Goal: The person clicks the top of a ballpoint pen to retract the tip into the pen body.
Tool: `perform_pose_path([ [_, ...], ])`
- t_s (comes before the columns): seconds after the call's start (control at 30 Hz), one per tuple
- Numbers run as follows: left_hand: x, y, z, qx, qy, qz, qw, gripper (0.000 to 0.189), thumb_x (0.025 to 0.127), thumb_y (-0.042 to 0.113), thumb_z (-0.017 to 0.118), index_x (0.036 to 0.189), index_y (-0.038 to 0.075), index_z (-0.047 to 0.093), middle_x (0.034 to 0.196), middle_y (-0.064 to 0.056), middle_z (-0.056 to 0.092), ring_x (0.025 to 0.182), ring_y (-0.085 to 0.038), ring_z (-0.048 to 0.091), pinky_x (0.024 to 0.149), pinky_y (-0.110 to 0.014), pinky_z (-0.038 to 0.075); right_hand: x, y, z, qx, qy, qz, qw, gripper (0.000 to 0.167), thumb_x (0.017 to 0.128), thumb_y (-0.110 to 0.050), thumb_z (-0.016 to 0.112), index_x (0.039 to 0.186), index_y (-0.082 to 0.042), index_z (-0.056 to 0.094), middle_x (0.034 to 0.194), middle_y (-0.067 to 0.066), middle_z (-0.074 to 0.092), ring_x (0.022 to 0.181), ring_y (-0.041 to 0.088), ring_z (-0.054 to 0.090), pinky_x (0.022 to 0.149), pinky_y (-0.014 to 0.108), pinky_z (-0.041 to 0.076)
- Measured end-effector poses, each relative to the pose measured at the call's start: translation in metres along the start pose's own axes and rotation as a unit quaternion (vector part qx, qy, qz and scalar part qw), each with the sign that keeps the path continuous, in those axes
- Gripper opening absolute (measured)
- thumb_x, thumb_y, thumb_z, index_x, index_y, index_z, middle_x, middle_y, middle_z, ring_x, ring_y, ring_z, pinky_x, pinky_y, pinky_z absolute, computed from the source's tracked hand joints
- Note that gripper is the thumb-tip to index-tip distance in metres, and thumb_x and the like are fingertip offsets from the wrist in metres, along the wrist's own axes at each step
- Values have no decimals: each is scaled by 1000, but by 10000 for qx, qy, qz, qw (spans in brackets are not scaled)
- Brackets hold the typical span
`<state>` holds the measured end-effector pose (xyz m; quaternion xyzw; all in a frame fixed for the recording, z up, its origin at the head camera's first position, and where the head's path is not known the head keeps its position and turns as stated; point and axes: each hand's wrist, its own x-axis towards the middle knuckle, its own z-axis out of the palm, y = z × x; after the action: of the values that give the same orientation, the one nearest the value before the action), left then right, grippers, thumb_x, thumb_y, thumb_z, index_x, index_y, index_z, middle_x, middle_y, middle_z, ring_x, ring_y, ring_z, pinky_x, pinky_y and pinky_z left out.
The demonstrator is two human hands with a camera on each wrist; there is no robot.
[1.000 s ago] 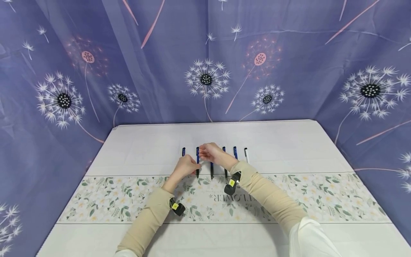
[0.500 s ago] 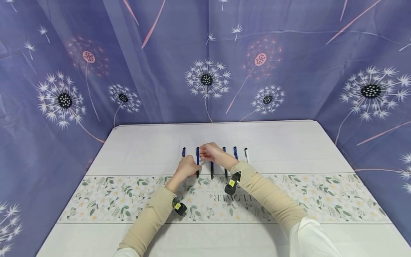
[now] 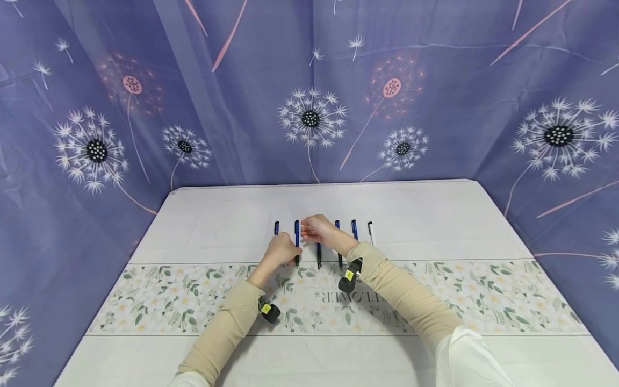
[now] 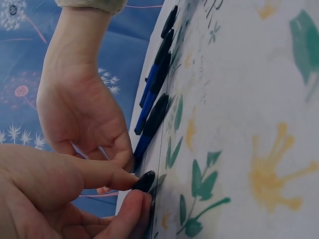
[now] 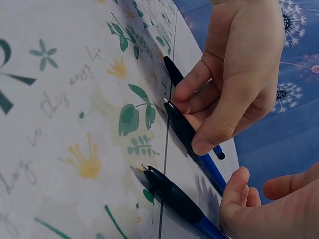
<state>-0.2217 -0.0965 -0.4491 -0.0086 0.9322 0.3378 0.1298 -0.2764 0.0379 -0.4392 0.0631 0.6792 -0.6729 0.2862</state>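
Several blue pens with black grips lie in a row on the table, tips toward the person. My left hand (image 3: 281, 250) pinches the black grip of the second pen from the left (image 3: 297, 230) between thumb and fingers; the right wrist view shows its thumb on that pen (image 5: 181, 125). The leftmost pen (image 3: 276, 228) is partly behind the left hand. My right hand (image 3: 319, 229) hovers over the third pen (image 3: 319, 259), its relaxed fingertips close beside the second pen's upper end, holding nothing. In the left wrist view, the pinched pen's grip (image 4: 144, 181) shows between the left fingers.
Right of the hands lie two more blue pens (image 3: 337, 228) (image 3: 354, 229) and a white pen with a black end (image 3: 371, 231). A floral printed band (image 3: 193, 301) crosses the white tablecloth (image 3: 222, 215). A purple dandelion curtain (image 3: 251, 107) surrounds the table's back and sides.
The left hand has shifted very slightly while staying at the second pen. The right hand and the row of pens look the same.
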Motion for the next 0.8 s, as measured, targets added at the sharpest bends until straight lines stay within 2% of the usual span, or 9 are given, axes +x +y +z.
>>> perform_pose_path([
  [0.2, 1, -3, -5, -293, -66, -82, 9995, 35, 88, 12, 62, 54, 7, 58, 43, 0, 53, 41, -12, 57, 37, -18, 36, 0, -1, 1, -8, -24, -45, 10000, 39, 101, -8, 39, 135, 9, 45, 87, 5, 54, 72, 11, 56, 66, 17, 52],
  [0.47, -3, -4, -8, -691, -213, -174, 9972, 46, 91, 16, 59, 48, 15, 45, 43, 2, 48, 44, -11, 58, 46, -21, 48, 1, -1, 3, 112, -102, -9, 9999, 40, 100, -7, 40, 137, 9, 43, 87, 6, 54, 71, 12, 56, 66, 16, 51],
  [0.63, -2, -6, -5, -1066, -150, -235, 9939, 33, 93, 17, 60, 62, 7, 57, 54, -1, 56, 50, -10, 61, 55, -25, 57, 2, 0, 4, 123, -104, 1, 9999, 40, 100, -6, 40, 136, 9, 43, 84, 5, 53, 69, 11, 55, 63, 15, 50],
  [0.67, -2, -6, -5, -1129, -134, -260, 9932, 29, 93, 17, 60, 68, 4, 61, 60, -3, 60, 51, -10, 61, 57, -25, 58, 2, 0, 5, 113, -111, 5, 9999, 40, 100, -7, 39, 136, 9, 43, 85, 5, 53, 69, 11, 55, 62, 15, 50],
  [0.8, -1, -5, -5, -1388, -108, -363, 9896, 20, 94, 15, 59, 84, -2, 64, 70, -5, 61, 54, -9, 61, 57, -24, 58, 3, 2, 5, 105, -124, 29, 9999, 39, 101, -8, 38, 136, 8, 43, 85, 5, 54, 70, 11, 55, 63, 16, 51],
])
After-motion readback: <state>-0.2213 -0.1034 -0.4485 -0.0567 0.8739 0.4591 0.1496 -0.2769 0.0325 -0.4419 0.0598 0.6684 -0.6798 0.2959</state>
